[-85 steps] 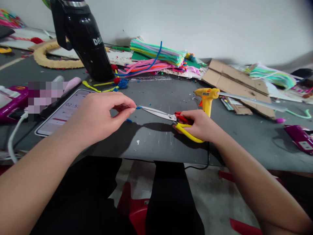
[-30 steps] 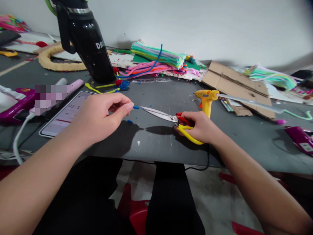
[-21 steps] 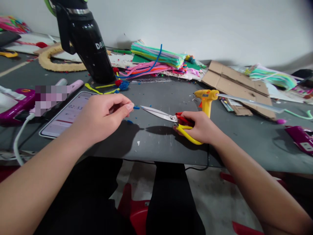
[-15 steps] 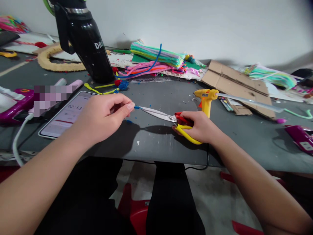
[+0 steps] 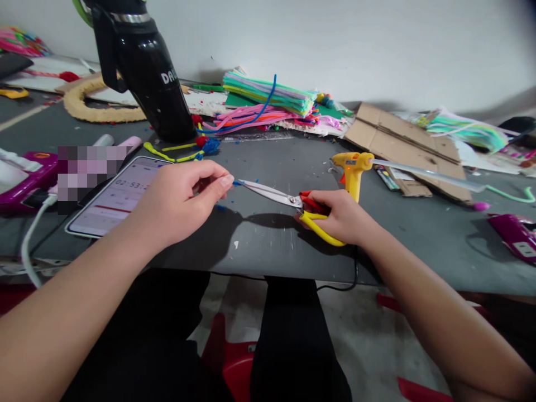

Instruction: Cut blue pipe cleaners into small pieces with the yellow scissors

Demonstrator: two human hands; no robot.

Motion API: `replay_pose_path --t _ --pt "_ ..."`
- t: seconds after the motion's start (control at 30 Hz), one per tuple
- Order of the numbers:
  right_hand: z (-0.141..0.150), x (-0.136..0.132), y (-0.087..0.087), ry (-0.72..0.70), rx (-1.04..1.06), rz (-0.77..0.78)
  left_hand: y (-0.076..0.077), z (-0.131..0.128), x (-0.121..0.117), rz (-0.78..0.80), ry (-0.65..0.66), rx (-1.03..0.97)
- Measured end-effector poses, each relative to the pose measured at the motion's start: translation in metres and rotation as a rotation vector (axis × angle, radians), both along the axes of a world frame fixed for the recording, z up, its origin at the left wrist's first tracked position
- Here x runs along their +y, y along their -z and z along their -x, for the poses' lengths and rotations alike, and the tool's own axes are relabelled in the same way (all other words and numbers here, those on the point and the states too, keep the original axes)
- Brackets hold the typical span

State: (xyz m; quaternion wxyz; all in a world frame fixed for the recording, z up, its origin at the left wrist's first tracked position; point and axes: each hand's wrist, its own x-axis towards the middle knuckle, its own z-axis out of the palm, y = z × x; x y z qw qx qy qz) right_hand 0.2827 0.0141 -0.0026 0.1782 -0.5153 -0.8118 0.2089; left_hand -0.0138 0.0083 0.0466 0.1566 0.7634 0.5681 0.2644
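My left hand [image 5: 184, 201] is closed in a pinch over the grey table. Between its thumb and fingers is a short blue pipe cleaner [image 5: 237, 183]; only a small end sticks out and the rest is hidden. My right hand [image 5: 345, 215] is wrapped around the red and yellow handles of a pair of scissors [image 5: 272, 194]. The blades point left, almost together, with their tips at the blue end. Small blue scraps [image 5: 220, 207] lie on the table below the hands.
A phone [image 5: 100, 209] showing a timer lies under my left forearm. Behind it stands a black bottle [image 5: 146, 72]. A yellow glue gun [image 5: 352, 167] is beyond my right hand. Pipe cleaner bundles [image 5: 268, 92] and cardboard [image 5: 406, 148] lie along the wall.
My left hand has shifted slightly to the right, toward the scissors, and less of the blue pipe cleaner shows. The scissors and my right hand have hardly moved.
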Motion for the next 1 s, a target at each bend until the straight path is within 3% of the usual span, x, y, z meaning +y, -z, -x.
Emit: replay_pose_path --t 1.0 --pt "0.0007 0.0022 0.0002 0.020 0.039 -0.010 0.0050 -0.0008 0.0004 -0.017 -0.002 -0.082"
